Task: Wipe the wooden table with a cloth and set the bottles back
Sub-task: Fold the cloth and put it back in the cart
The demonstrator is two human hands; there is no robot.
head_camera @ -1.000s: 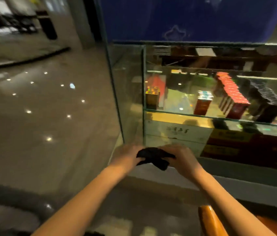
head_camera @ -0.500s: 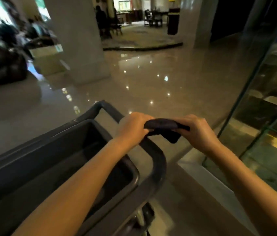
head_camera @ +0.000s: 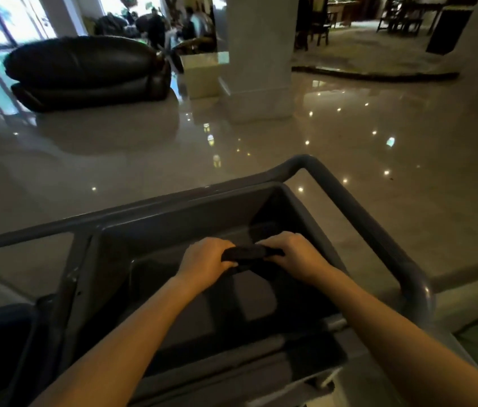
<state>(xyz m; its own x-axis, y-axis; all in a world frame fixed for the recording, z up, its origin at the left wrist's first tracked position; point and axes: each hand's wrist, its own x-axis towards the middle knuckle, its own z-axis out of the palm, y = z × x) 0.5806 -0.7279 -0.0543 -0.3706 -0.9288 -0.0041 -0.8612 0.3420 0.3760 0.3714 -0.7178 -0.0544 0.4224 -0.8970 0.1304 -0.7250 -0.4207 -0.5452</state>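
Observation:
A dark cloth [head_camera: 245, 255] is stretched between both my hands, rolled or bunched into a short band. My left hand [head_camera: 204, 264] grips its left end and my right hand [head_camera: 293, 255] grips its right end. Both hands hover over the open tub of a grey service cart [head_camera: 346, 201]. No wooden table and no bottles are in view.
The cart's curved handle bar [head_camera: 408, 268] wraps round the right side. Beyond it lies a glossy tiled floor [head_camera: 349, 136], a white pillar [head_camera: 258, 54], a black leather sofa [head_camera: 85, 69] at the far left, and people seated behind it.
My view has swung left, away from the glass display cabinet, across the floor to the cart. My hands, still holding the cloth, now hang over the cart's tub.

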